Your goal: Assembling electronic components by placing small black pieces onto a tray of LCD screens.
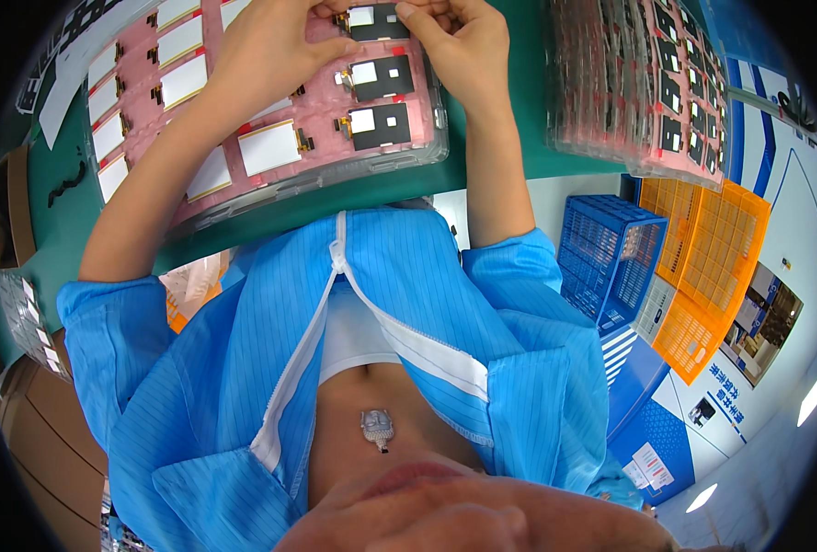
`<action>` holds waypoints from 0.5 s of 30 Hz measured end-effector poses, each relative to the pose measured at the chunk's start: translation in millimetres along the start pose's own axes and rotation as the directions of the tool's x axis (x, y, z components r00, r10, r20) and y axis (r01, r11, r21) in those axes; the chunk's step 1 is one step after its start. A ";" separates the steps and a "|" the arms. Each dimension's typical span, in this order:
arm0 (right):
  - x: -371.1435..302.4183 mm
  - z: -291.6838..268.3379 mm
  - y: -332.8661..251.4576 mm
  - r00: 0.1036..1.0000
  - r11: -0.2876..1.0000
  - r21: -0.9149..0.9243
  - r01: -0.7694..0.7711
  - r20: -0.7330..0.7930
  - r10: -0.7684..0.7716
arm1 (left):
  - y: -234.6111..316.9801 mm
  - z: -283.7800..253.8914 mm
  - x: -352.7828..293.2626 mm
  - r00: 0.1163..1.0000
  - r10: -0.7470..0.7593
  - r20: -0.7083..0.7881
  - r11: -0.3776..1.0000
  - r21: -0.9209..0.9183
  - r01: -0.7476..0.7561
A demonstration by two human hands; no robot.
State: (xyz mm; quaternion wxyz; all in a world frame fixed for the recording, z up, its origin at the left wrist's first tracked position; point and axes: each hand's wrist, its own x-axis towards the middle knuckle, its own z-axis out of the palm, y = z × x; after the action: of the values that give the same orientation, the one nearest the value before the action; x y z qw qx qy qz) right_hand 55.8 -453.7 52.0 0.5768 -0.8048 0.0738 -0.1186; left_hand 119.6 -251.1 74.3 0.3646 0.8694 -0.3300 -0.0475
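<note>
Between the curled left hand [270,51] and right hand [468,51] lies a black card [381,26] above the pink tray [325,133]; whether either grips, I cannot tell. Uneven pulling could crease its thin strip [341,21].

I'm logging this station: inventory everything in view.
Pink tray with clear plastic rim: one, pink, upper left-centre
White rectangular panels: at least ten, white, in the tray
Black rectangular panels with white patches: three, black, tray's right column
Clear plastic tray stack: one, clear and pink, upper right
Green tabletop: one, green, beneath the trays
White paper sheet: one, white, upper left
Black wavy strip: one, black, left
Brown cardboard box: one, brown, left
Blue lattice plastic crate: at least one, blue, right
Orange lattice plastic crates: at least two, orange, right
Blue zipped jacket: one, blue, centre
Left hand: one, bare, beside topmost black panel
Right hand: one, bare, thumb at that panel
</note>
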 end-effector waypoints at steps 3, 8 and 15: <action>8.4 -0.2 17.7 0.997 0.914 0.401 -0.058 -0.030 0.077 | -3.0 2.4 -0.9 1.000 0.017 -0.011 1.000 -0.020 -0.017; 6.9 -2.8 14.3 1.000 0.960 0.278 -0.019 0.005 0.018 | 1.2 0.0 -1.2 1.000 0.012 0.013 1.000 0.001 -0.012; 6.7 -2.3 6.0 0.996 0.973 0.227 -0.050 0.086 0.031 | -13.8 24.5 9.6 0.806 0.352 -0.475 0.441 -0.676 -0.591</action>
State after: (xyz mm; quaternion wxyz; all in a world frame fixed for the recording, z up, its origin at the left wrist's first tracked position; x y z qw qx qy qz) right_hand 61.7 -459.4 47.7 0.6704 -0.7356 0.0526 -0.0816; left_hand 126.6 -264.6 48.8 0.7523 0.4790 -0.4513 0.0306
